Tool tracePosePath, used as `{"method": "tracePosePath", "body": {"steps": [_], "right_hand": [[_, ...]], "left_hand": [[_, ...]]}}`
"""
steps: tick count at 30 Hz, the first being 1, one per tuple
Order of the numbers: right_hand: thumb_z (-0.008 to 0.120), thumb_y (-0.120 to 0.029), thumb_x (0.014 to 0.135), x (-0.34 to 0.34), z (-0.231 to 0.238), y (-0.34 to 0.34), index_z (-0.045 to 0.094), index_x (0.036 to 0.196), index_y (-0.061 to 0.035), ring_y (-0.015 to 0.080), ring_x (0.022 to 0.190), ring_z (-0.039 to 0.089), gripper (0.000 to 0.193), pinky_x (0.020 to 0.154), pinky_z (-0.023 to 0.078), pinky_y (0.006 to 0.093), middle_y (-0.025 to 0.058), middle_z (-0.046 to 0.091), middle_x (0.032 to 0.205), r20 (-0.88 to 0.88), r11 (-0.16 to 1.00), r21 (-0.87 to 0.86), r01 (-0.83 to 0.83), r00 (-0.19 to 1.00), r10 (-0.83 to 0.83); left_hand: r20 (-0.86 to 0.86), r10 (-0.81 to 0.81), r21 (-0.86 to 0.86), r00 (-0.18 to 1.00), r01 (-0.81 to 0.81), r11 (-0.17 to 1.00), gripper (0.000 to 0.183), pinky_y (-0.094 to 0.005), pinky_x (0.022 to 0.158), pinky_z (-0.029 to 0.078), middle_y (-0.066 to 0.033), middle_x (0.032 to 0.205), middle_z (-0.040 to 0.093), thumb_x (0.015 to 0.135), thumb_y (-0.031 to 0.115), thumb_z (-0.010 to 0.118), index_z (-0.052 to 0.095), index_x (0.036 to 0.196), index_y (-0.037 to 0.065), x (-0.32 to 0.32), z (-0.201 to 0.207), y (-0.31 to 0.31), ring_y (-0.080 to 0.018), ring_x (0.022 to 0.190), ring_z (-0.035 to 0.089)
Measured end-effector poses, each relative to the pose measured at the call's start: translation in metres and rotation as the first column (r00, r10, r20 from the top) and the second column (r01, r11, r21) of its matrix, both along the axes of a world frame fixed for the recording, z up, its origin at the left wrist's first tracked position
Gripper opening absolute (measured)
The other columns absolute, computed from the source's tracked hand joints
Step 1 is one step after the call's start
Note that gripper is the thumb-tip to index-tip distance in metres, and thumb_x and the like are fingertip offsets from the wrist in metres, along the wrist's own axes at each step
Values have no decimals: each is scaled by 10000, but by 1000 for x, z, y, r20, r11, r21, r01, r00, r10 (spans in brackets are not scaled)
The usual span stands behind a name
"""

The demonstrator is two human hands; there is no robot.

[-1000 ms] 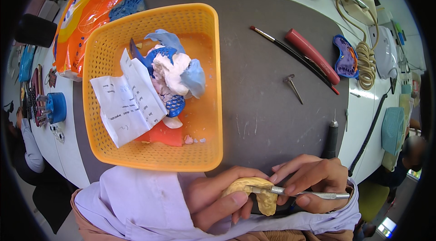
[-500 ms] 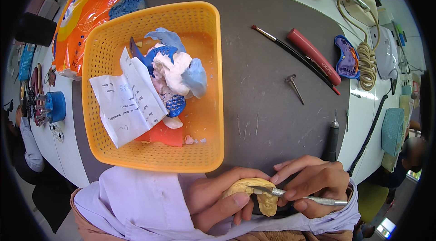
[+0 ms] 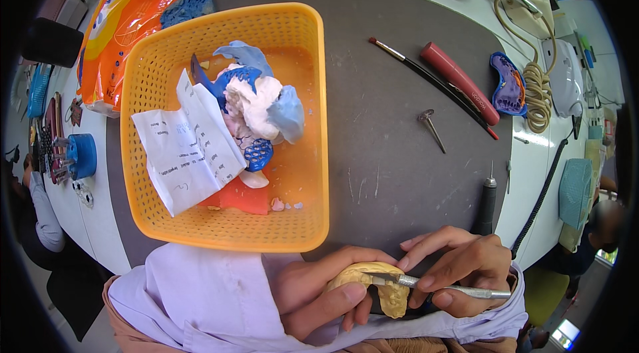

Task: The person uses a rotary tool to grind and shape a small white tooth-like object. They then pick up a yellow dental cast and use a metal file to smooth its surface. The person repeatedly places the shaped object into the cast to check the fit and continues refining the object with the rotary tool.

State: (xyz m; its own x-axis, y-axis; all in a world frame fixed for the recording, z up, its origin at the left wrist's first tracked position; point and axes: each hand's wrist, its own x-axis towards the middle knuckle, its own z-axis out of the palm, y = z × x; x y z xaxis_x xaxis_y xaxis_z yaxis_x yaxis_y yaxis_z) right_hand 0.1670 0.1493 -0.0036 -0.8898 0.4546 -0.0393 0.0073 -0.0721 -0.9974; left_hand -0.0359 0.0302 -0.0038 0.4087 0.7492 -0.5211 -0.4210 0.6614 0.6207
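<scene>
I hold the yellow plaster arch (image 3: 356, 272) low in front of me, close to my lap and just past the near edge of the grey mat (image 3: 373, 200). My left hand (image 3: 319, 290) grips its left side, thumb on the near face and index finger laid along the far curve, while its other fingertips show underneath. My right hand (image 3: 462, 273) pinches the metal knife (image 3: 476, 292) between thumb and fingers, like a pen, with the index finger stretched toward the arch. The handle slants toward my left, and the blade (image 3: 383, 278) lies at the inner side of the curve; whether it is biting into the plaster or only resting there, I cannot tell. To do this well, I judge that the left grip should be firm enough to stop the arch rocking, yet not so tight that it strains the thin leg hanging free on the right. My left thumb sits near the blade's line, so I would want short, light strokes, with the right hand braced against the arch, so a slip stays small. Thin shavings look safer to me than one deep push, since plaster may chip at an edge. The yellow basket (image 3: 324, 120) stands near my left forearm, and the black pointed tool (image 3: 485, 206) is just beyond my right hand, so I would keep both elbows in.
</scene>
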Motion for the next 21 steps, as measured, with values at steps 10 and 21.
{"method": "tracePosePath", "body": {"steps": [10, 21], "right_hand": [[678, -20, 772, 0, 3, 1, 625, 889, 12, 345, 981, 619, 133, 896, 463, 507, 118, 690, 856, 22, 1000, -7, -11, 1000, 11], [722, -183, 763, -8, 4, -14, 627, 767, -40, 303, 834, 658, 172, 813, 501, 485, 124, 668, 642, 42, 980, 80, 183, 981, -187]], "left_hand": [[5, -6, -3, 1000, 6, 1000, 542, -288, 722, 447, -165, 898, 576, 950, 359, 349, 391, 1263, -82, -1, 1, 0, -159, 782, 543], [-9, -25, 39, 1000, 25, 999, 549, -285, 727, 447, -153, 866, 576, 950, 363, 352, 388, 1265, -86, -1, 2, 1, -159, 775, 545]]}}
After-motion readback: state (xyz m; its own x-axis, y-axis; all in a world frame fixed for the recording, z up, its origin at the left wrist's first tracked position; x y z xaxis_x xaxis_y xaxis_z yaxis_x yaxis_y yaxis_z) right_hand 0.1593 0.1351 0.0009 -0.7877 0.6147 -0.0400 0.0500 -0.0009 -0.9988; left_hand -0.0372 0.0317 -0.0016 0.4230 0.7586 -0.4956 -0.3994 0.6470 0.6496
